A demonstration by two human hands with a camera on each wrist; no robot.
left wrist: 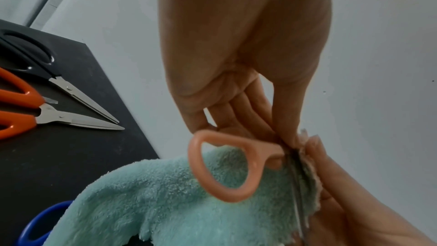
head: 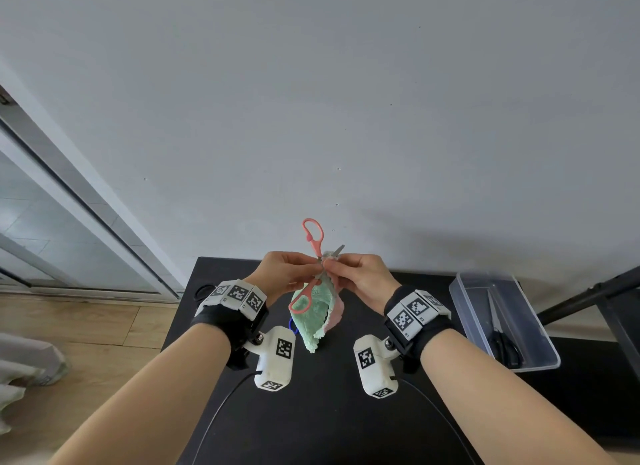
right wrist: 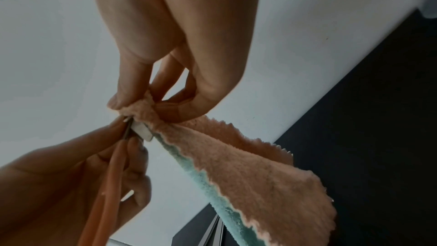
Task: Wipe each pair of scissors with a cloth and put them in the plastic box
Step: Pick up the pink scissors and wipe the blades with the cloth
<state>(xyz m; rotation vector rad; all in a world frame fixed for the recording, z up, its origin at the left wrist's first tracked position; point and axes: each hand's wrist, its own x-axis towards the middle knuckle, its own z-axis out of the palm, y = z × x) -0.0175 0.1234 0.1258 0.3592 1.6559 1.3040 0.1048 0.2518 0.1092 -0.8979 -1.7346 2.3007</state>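
Pink-handled scissors (head: 313, 242) are held up, spread open, above the black table (head: 329, 423). My left hand (head: 306, 265) pinches them near the pivot; one handle ring (left wrist: 224, 166) hangs below my fingers. My right hand (head: 341, 263) pinches a cloth (head: 318, 315), green on one side and pink on the other, round a blade (right wrist: 141, 132). The rest of the cloth (right wrist: 248, 166) hangs down between my wrists. A clear plastic box (head: 462, 312) stands at the right with black scissors (head: 507, 343) inside.
On the table to the left lie black-handled scissors (left wrist: 47, 66) and orange-handled scissors (left wrist: 35, 113), blades pointing right. A blue scissor handle (left wrist: 42, 225) shows under the hanging cloth. A grey wall stands behind the table; a dark frame (head: 588, 298) rises at the right.
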